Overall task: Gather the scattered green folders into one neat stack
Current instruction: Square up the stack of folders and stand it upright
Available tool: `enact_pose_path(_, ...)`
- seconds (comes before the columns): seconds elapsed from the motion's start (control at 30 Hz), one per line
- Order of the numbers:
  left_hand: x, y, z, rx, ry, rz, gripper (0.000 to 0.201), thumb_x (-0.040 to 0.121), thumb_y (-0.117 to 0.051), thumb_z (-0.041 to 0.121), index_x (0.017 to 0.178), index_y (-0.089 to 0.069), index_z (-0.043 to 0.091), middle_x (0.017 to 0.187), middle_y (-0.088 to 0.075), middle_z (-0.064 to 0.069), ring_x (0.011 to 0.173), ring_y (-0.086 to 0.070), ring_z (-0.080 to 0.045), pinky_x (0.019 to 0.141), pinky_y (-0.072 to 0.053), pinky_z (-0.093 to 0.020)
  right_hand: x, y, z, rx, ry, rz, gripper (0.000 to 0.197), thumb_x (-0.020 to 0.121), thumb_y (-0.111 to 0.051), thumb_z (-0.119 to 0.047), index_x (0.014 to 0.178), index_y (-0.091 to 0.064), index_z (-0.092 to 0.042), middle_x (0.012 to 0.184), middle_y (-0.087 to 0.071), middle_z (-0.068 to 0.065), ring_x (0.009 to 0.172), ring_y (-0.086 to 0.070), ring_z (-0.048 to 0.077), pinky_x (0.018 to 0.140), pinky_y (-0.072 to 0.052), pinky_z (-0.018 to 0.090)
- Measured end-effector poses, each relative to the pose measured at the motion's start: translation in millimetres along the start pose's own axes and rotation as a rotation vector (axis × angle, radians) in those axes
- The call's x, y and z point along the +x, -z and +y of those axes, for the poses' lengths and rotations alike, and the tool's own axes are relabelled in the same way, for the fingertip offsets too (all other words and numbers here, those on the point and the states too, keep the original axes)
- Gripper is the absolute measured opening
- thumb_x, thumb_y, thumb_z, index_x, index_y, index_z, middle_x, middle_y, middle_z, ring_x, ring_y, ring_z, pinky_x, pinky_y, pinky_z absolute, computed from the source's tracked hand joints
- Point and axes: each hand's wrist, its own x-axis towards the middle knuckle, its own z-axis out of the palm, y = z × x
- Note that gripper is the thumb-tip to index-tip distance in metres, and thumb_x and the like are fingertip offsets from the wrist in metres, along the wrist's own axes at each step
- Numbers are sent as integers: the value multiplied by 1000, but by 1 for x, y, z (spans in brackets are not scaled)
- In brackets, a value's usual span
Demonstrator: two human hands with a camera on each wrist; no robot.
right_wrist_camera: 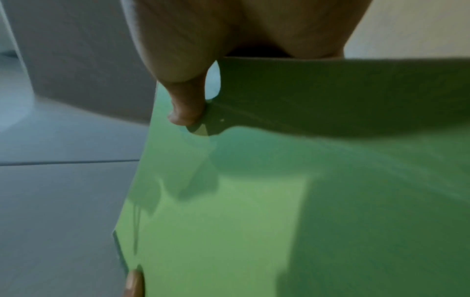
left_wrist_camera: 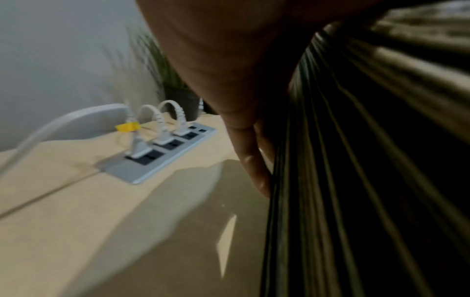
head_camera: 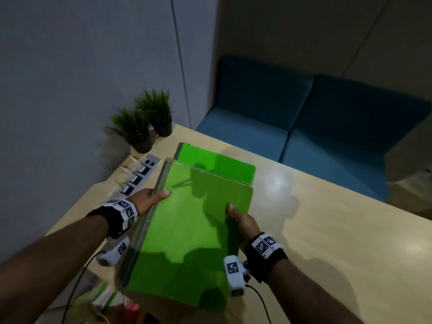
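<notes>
A thick stack of green folders (head_camera: 187, 230) is held tilted above the pale wooden table (head_camera: 327, 230), its layered edges turned to the left. My left hand (head_camera: 149, 198) grips its left edge, thumb on the top cover and fingers (left_wrist_camera: 254, 160) running down the dark folder edges (left_wrist_camera: 356, 180). My right hand (head_camera: 240, 218) grips the right edge, thumb (right_wrist_camera: 187, 108) pressed on the green cover (right_wrist_camera: 229, 221). One more green folder (head_camera: 222, 166) lies flat on the table just beyond the held stack, partly hidden by it.
Two small potted plants (head_camera: 142, 122) stand at the table's far left corner by the grey wall. A socket strip (left_wrist_camera: 162, 152) with white plugs is set into the table left of the stack. A blue sofa (head_camera: 304, 118) lies beyond the far edge.
</notes>
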Motion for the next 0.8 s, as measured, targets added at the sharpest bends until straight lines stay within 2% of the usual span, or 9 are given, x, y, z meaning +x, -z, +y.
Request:
enact_pose_path(0.13,11,12,-23,12,138,-52,112,48,-26,103,111,-59,16,108,-61,-12,102,-55,-26,86,-39,-35,67,-27,56,-152,-129,-28,126,32,-65,-93,131,-56,-15,143,-51,12,121,-54,37,103,-42,52)
enact_pose_path(0.2,22,15,-36,17,205,-73,105,74,-34,87,143,-40,8,148,-42,-17,132,-43,-30,107,-32,-38,43,-47,44,-114,-208,-39,120,45,-69,-86,135,-51,-9,143,-49,17,123,-51,42,102,-42,53)
enact_pose_path(0.3,36,19,-46,-2,245,-98,101,80,-40,78,149,-30,6,155,-31,-16,138,-38,-30,111,-30,-39,16,-66,27,-79,-251,0,76,78,-64,-64,112,-56,4,130,-56,25,115,-55,45,92,-46,49)
enact_pose_path(0.37,41,22,-46,31,280,-103,90,88,-38,70,149,-29,5,155,-30,-17,137,-38,-31,108,-31,-37,16,-72,30,-100,-265,-1,71,76,-60,-69,91,-57,1,118,-60,23,111,-58,46,96,-47,54)
enact_pose_path(0.5,48,29,-45,92,287,-136,86,90,-32,68,150,-29,6,154,-32,-19,134,-42,-32,103,-33,-35,58,-77,57,-275,-202,118,123,16,-54,-98,99,-63,-8,103,-69,17,92,-67,40,88,-54,54)
enact_pose_path(0.57,50,32,-46,147,269,-143,89,88,-31,72,147,-35,6,149,-39,-22,128,-48,-34,101,-38,-36,72,-76,64,-370,-219,169,126,26,-53,-97,114,-58,-7,110,-67,12,92,-66,35,85,-55,48)
enact_pose_path(0.67,50,45,-37,181,151,-115,80,80,-44,73,130,-55,12,119,-64,-15,106,-60,-32,85,-46,-35,37,-84,37,-499,-204,154,116,48,-51,-87,127,-50,-3,124,-58,16,106,-61,33,88,-53,41)
enact_pose_path(0.73,52,54,-28,101,64,-49,66,86,-59,54,139,-47,16,129,-60,-9,113,-57,-27,91,-45,-33,18,-82,22,-637,-224,127,113,59,-49,-87,135,-40,-4,138,-42,17,117,-51,33,89,-47,38)
enact_pose_path(0.8,55,49,-23,38,-49,44,75,86,-66,44,148,-33,17,145,-47,-8,126,-50,-27,102,-42,-38,10,-73,15,-645,-202,121,113,65,-55,-82,143,-32,-5,146,-31,18,125,-43,36,96,-45,41)
